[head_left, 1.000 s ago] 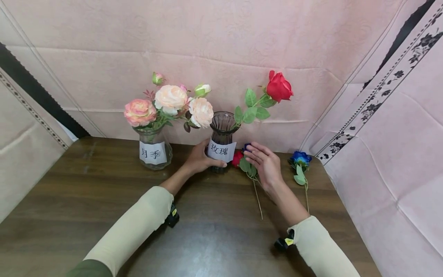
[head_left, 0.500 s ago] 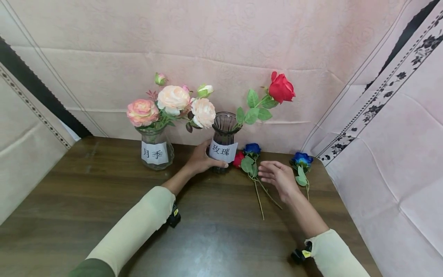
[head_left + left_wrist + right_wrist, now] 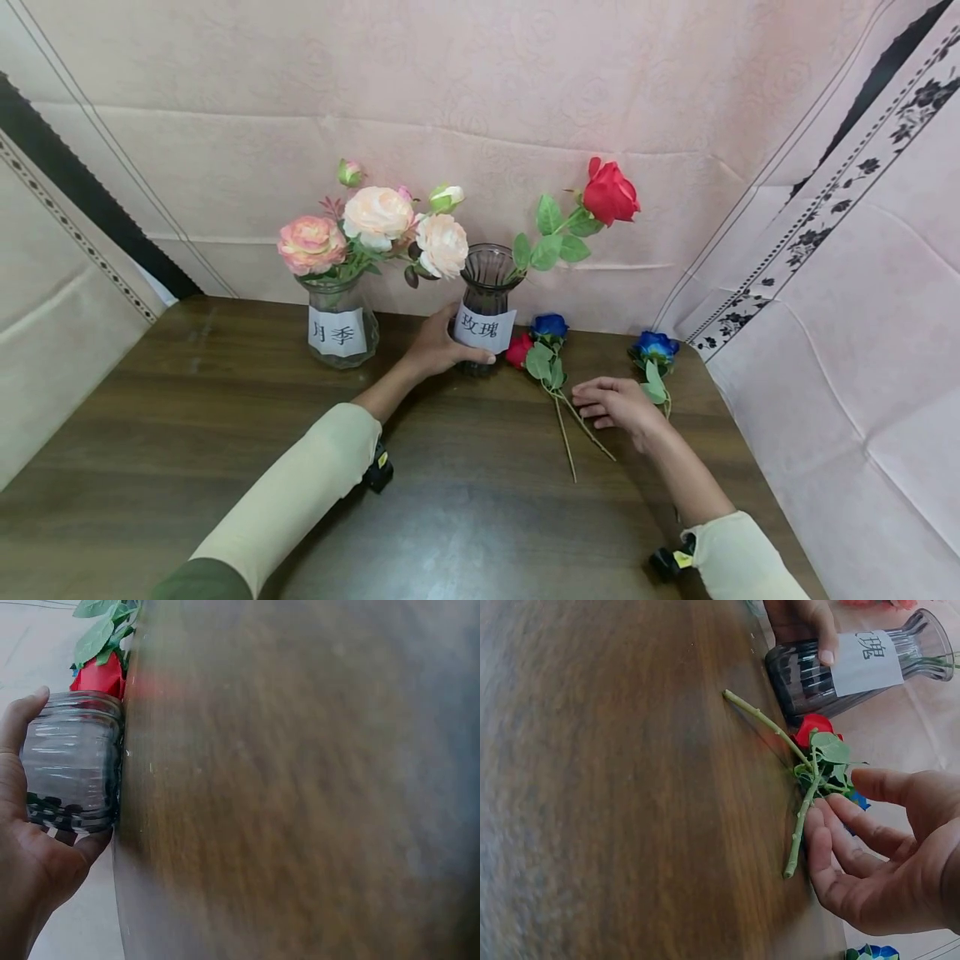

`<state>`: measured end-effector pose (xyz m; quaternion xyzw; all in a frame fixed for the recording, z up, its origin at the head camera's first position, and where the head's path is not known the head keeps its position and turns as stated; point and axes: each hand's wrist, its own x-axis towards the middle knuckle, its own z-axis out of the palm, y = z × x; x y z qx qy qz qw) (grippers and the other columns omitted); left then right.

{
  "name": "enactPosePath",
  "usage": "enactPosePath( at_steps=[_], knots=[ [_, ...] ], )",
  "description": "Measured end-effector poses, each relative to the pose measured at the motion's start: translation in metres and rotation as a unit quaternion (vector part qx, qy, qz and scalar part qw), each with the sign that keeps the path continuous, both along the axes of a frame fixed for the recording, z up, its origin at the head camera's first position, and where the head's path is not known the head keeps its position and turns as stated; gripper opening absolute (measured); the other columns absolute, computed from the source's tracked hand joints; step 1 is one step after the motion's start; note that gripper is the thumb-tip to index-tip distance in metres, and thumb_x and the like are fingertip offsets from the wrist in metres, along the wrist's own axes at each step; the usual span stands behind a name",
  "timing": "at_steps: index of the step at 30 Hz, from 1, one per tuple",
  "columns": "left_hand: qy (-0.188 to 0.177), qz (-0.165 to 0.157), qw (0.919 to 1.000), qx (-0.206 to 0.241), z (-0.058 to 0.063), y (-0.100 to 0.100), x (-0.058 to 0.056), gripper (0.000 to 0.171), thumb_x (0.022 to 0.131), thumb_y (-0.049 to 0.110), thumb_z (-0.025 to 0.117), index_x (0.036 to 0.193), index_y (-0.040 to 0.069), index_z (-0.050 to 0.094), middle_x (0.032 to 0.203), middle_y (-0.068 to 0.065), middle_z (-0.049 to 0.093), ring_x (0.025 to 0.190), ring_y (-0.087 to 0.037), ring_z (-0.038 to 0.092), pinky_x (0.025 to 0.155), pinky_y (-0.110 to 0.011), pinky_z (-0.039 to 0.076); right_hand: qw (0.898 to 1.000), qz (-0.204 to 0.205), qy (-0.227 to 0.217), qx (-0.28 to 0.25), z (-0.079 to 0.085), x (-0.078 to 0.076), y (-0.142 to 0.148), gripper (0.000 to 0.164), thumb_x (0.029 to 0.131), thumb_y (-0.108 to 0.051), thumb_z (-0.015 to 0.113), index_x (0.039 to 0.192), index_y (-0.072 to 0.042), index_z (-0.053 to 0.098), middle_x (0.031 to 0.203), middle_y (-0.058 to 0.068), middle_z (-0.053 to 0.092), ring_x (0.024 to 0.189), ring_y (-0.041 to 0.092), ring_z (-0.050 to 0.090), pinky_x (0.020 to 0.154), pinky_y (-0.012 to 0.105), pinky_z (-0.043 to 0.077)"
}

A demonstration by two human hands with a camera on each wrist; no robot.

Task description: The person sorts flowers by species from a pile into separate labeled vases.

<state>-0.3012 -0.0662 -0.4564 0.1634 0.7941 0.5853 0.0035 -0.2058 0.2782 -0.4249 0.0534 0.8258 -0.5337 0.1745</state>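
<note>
Off to the left of the left-hand fingers, a clear vase (image 3: 341,362) stands upright on the worktop (image 3: 480,467); its narrow neck gathers the stems of the pale flowers (image 3: 377,218), so their heads fan out above the rim. The left hand (image 3: 442,346) has its fingers clamped on the dark vase (image 3: 486,287), thumb across the front below the paper label (image 3: 485,329), the other fingers around the far side. That low grip probably steadies the vase, since a single red rose (image 3: 611,193) leans out over the rim, above and to the right of those fingers.

Between the two hands lie another red rose (image 3: 517,351) and a blue rose (image 3: 550,326), heads close together near the dark vase's base and stems (image 3: 799,832) pointing back toward the person — a lay that puts the stem ends within easy reach. The right hand (image 3: 618,408) is just beside these stems, its fingers loosely curved with the thumb apart, holding nothing; whether a fingertip touches a stem I cannot tell. To the right, beyond those fingers, a second blue rose (image 3: 655,346) lies by itself, its stem partly hidden behind the arm.
</note>
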Motion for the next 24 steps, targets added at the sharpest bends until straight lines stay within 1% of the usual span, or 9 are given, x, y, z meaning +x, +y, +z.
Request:
enactPosePath(
  at_steps=[4, 6, 10, 13, 17, 20, 24],
  knots=[
    [0.000, 0.001, 1.0000, -0.002, -0.0002, 0.0005, 0.0004, 0.083, 0.077, 0.020, 0.106, 0.148, 0.015, 0.064, 0.136, -0.009, 0.077, 0.126, -0.031, 0.073, 0.112, -0.054, 0.057, 0.999, 0.020, 0.017, 0.042, -0.0002, 0.0024, 0.0025, 0.033, 0.111, -0.027, 0.071, 0.133, -0.004, 0.079, 0.125, 0.007, 0.084, 0.104, 0.018, 0.074, 0.080, 0.033, 0.058],
    [0.000, 0.003, 1.0000, -0.005, 0.0001, 0.0008, 0.0008, 0.083, 0.077, 0.020, 0.106, 0.148, 0.015, 0.063, 0.136, -0.009, 0.077, 0.126, -0.031, 0.073, 0.112, -0.054, 0.057, 0.997, 0.034, 0.023, 0.068, -0.0008, 0.0035, 0.0035, 0.031, 0.108, -0.028, 0.076, 0.128, -0.006, 0.081, 0.120, 0.004, 0.082, 0.102, 0.019, 0.070, 0.078, 0.033, 0.055],
    [-0.001, 0.002, 1.0000, -0.004, 0.0005, 0.0008, 0.0010, 0.082, 0.077, 0.020, 0.106, 0.147, 0.015, 0.064, 0.135, -0.009, 0.077, 0.125, -0.031, 0.073, 0.112, -0.054, 0.058, 0.992, 0.062, 0.034, 0.102, -0.0031, 0.0046, 0.0027, 0.029, 0.101, -0.029, 0.085, 0.119, -0.006, 0.084, 0.114, 0.003, 0.081, 0.097, 0.019, 0.062, 0.075, 0.033, 0.050],
    [0.000, 0.002, 1.0000, -0.003, 0.0006, 0.0008, 0.0007, 0.082, 0.076, 0.021, 0.106, 0.147, 0.015, 0.064, 0.135, -0.009, 0.077, 0.125, -0.031, 0.073, 0.112, -0.054, 0.057, 0.989, 0.077, 0.047, 0.116, -0.0047, 0.0049, 0.0002, 0.025, 0.098, -0.025, 0.089, 0.112, -0.005, 0.085, 0.114, 0.006, 0.081, 0.097, 0.018, 0.060, 0.079, 0.032, 0.047],
    [-0.001, 0.003, 1.0000, -0.003, 0.0004, 0.0005, 0.0003, 0.082, 0.076, 0.022, 0.107, 0.146, 0.015, 0.065, 0.136, -0.008, 0.077, 0.126, -0.030, 0.072, 0.113, -0.054, 0.057, 0.988, 0.086, 0.057, 0.116, -0.0054, 0.0050, -0.0029, 0.019, 0.098, -0.017, 0.087, 0.108, -0.002, 0.084, 0.113, 0.009, 0.081, 0.099, 0.018, 0.059, 0.084, 0.032, 0.046],
    [-0.001, 0.002, 1.0000, -0.001, 0.0004, 0.0001, 0.0001, 0.081, 0.076, 0.022, 0.107, 0.145, 0.015, 0.065, 0.135, -0.009, 0.077, 0.126, -0.030, 0.072, 0.113, -0.054, 0.057, 0.991, 0.080, 0.048, 0.101, -0.0042, 0.0044, -0.0035, 0.019, 0.101, -0.016, 0.084, 0.111, -0.001, 0.083, 0.107, 0.007, 0.080, 0.093, 0.018, 0.061, 0.078, 0.032, 0.049],
    [0.000, 0.002, 1.0000, -0.001, 0.0000, -0.0003, 0.0000, 0.081, 0.076, 0.023, 0.107, 0.145, 0.015, 0.065, 0.134, -0.009, 0.077, 0.125, -0.031, 0.073, 0.112, -0.054, 0.058, 0.995, 0.072, 0.021, 0.063, -0.0020, 0.0026, -0.0024, 0.022, 0.105, -0.016, 0.080, 0.117, 0.001, 0.079, 0.099, 0.003, 0.081, 0.086, 0.017, 0.071, 0.074, 0.033, 0.059]
  ],
)
